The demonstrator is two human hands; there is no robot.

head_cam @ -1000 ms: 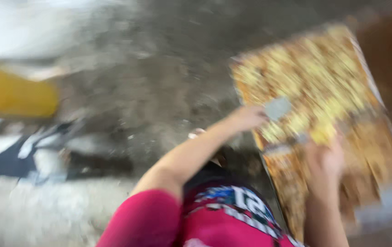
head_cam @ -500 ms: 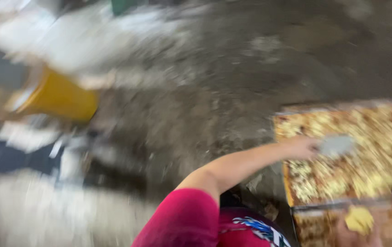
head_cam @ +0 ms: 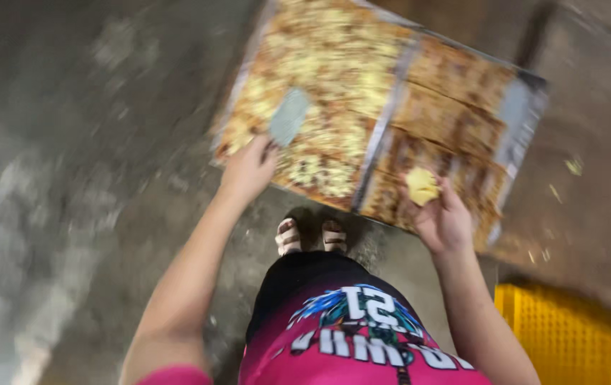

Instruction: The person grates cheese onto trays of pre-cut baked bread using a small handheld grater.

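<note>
My left hand (head_cam: 247, 171) grips a flat metal scraper (head_cam: 289, 116) whose blade rests on the yellow crumbly layer spread over a large flat tray (head_cam: 526, 107) on the floor. My right hand (head_cam: 442, 219) is cupped palm up over the tray's near right part and holds a small yellow lump (head_cam: 421, 186). The tray's left half is covered with yellow pieces; its right half shows bare brownish slabs (head_cam: 455, 114). My sandalled feet (head_cam: 310, 235) stand at the tray's near edge. The picture is blurred.
Wet grey concrete floor (head_cam: 91, 178) lies to the left. A yellow plastic crate (head_cam: 569, 335) sits at the lower right. A few yellow scraps (head_cam: 574, 166) lie on the floor right of the tray.
The view has swung right and down, so the yellow container at the left is gone and the tray sits centred. My right hand with the lump has come up into full view.
</note>
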